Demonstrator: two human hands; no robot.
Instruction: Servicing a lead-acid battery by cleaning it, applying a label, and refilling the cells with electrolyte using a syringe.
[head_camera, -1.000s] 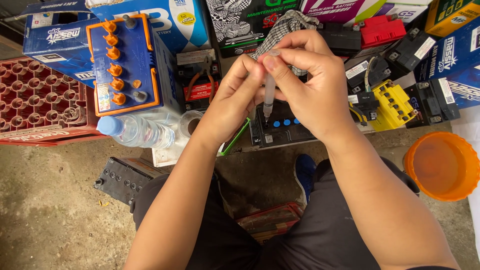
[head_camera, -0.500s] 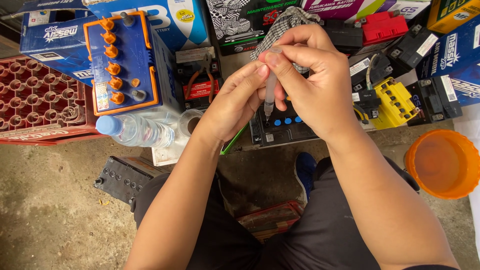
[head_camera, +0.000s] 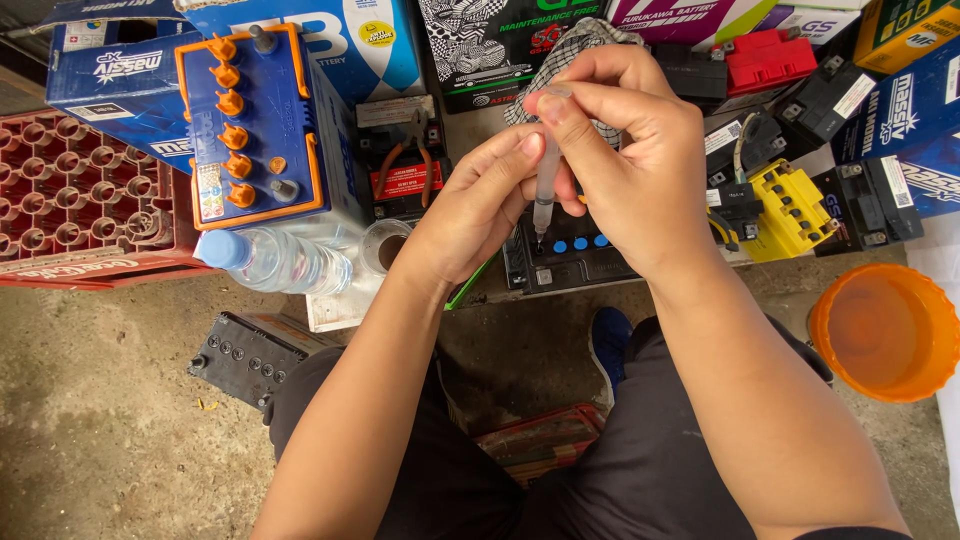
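— Fingers first: what do they hold?

— On my screen both hands pinch one thin clear tube (head_camera: 545, 185). My right hand (head_camera: 625, 150) is curled shut on its top end, thumb pressed on the cap. My left hand (head_camera: 480, 205) grips the side of the tube with thumb and first finger closed on it.

— Where is the tube?

— It stands upright, tip down, just over a small black battery (head_camera: 570, 255) with blue caps on top. I cannot tell if the tip touches it.

— What else is close by?

— A big blue battery with orange caps (head_camera: 255, 130) sits to the left, and a plastic water bottle (head_camera: 275, 262) lies just below it. An orange bowl (head_camera: 885, 330) is on the floor, well off to the right.
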